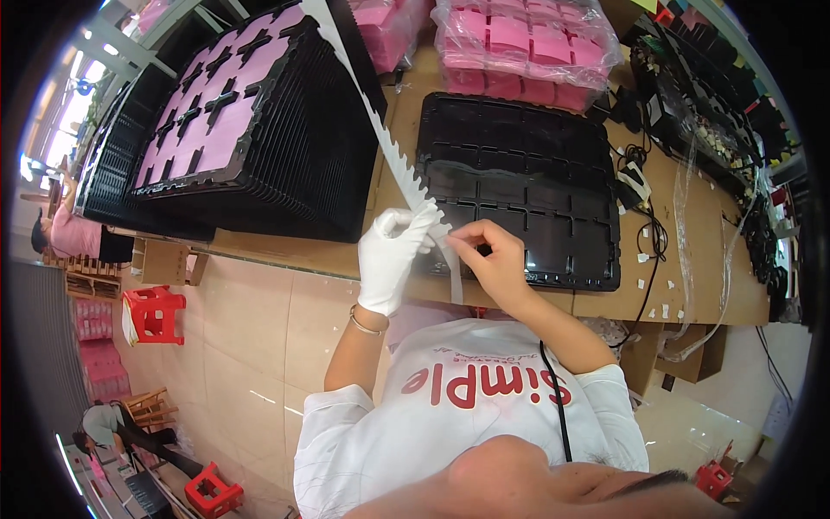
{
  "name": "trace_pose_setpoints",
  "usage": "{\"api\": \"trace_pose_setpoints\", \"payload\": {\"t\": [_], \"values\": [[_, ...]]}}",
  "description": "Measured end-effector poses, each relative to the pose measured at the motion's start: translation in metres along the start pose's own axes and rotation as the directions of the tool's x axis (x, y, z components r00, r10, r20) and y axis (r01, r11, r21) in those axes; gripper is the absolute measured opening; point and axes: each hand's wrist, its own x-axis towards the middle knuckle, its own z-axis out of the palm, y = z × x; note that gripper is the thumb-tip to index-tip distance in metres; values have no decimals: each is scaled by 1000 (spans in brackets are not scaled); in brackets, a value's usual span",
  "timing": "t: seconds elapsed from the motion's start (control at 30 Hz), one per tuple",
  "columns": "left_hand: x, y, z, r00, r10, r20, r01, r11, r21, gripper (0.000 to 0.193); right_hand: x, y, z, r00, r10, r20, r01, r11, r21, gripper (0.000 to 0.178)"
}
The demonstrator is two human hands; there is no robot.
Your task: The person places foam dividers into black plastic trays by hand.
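Observation:
A long white strip (391,151) with a saw-toothed edge runs from the top of the view down to my hands, and its loose tail hangs below them. My left hand (386,259), in a white glove, pinches the strip between thumb and fingers. Bare, my right hand (500,259) has its thumb and forefinger closed on the strip's lower part, close beside the left fingers. Both hands are over the near edge of the table, just in front of a black plastic tray (527,259) with moulded compartments. Exactly where the right fingertips meet the strip is partly hidden.
A tall stack of black trays (303,147), pink on top, stands at the left. Plastic-wrapped pink pieces (532,43) sit behind the flat tray. Black cables (648,233) and white scraps lie at the right. Red stools (156,314) and other people are at far left.

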Motion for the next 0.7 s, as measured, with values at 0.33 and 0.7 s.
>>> {"api": "trace_pose_setpoints", "payload": {"t": [0.33,0.7], "values": [[44,-5,-16,972,159,-174,-144,985,95,16,165,23,-33,953,-262,153,296,914,-277,11],[48,-16,-21,983,141,-115,-123,981,147,13,279,76,-18,950,60,308,206,620,-757,20]]}}
